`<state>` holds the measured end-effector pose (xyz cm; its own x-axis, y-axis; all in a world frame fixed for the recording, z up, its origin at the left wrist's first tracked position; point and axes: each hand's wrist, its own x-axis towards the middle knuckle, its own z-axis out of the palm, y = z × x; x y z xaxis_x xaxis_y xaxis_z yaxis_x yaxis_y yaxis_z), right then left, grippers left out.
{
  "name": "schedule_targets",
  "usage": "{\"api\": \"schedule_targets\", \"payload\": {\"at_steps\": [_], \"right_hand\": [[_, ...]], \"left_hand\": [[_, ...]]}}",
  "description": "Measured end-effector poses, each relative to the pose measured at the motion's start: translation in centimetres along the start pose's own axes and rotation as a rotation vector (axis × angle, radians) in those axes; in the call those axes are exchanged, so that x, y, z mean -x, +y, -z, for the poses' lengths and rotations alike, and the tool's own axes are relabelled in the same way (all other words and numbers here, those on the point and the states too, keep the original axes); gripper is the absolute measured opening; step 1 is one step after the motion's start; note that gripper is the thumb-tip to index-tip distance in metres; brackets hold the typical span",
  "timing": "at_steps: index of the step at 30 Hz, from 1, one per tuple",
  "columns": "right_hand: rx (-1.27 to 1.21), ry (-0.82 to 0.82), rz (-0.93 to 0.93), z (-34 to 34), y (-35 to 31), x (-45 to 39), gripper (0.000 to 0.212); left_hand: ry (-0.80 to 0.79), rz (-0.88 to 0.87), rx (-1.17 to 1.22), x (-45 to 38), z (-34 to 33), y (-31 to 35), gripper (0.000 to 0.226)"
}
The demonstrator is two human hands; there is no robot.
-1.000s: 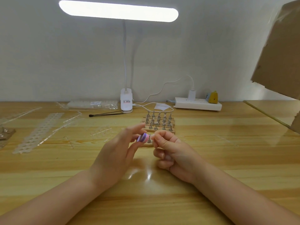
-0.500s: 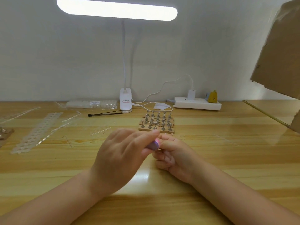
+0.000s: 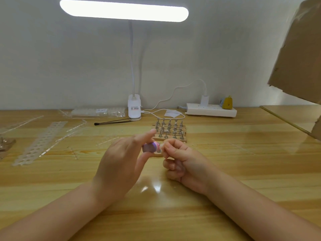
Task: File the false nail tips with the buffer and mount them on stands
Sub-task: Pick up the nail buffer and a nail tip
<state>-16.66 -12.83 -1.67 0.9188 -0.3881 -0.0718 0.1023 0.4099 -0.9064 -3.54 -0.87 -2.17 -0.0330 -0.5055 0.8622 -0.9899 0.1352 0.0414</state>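
Left hand (image 3: 121,164): pinches purple buffer (image 3: 149,147) between thumb and extended forefinger. Right hand (image 3: 184,162): fingers curled, pinching clear nail tip (image 3: 161,145) against buffer, above counter (image 3: 243,171).

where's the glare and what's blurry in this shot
Head view: the white bar lamp is blown out, and it throws bright glare spots on the glossy wooden table between the wrists; the purple and pink buffer block pinched in the left hand is motion-smeared; wide-angle distortion bends the table's edges.
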Motion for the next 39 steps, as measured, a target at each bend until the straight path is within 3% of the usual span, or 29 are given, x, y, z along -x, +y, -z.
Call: {"api": "schedule_targets", "payload": {"at_steps": [3,7,11,14,17,21,24,28,30,34,39], "right_hand": [[0.02,0.003,0.008,0.0,0.2,0.0,0.007],[-0.001,0.0,0.009,0.0,0.1,0.1,0.007],[0.013,0.004,0.018,-0.1,0.1,0.1,0.007],[-0.004,0.018,0.019,-0.1,0.1,0.0,0.007],[-0.019,0.024,0.025,-0.1,0.1,0.1,0.007],[-0.017,0.049,0.041,-0.2,0.2,0.0,0.009],[-0.023,0.054,0.035,-0.1,0.2,0.0,0.007],[-0.05,0.078,0.023,-0.1,0.0,-0.1,0.012],[-0.038,0.08,0.03,-0.2,0.1,-0.1,0.007],[0.022,0.026,0.026,-0.3,0.0,0.0,0.02],[0.002,0.056,-0.005,-0.1,0.1,-0.2,0.02]], "left_hand": [[0.034,0.061,0.157,-0.1,-0.2,0.7,0.045],[-0.053,0.137,0.183,0.2,-0.5,0.7,0.048],[0.035,0.204,0.305,0.0,-0.2,0.7,0.048],[-0.021,0.162,0.269,0.2,-0.5,0.8,0.046],[-0.07,0.242,0.229,0.3,-0.5,0.4,0.049],[0.056,0.11,0.236,-0.1,-0.4,0.7,0.044],[0.0,-0.038,0.093,0.0,-0.5,0.8,0.042],[-0.009,0.02,-0.045,0.1,-0.3,-0.4,0.06],[0.052,-0.074,-0.086,0.0,-0.1,-0.2,0.05],[0.044,-0.292,-0.139,-0.2,-0.3,0.4,0.042],[0.048,-0.127,-0.151,-0.3,0.3,-0.6,0.043]]}}
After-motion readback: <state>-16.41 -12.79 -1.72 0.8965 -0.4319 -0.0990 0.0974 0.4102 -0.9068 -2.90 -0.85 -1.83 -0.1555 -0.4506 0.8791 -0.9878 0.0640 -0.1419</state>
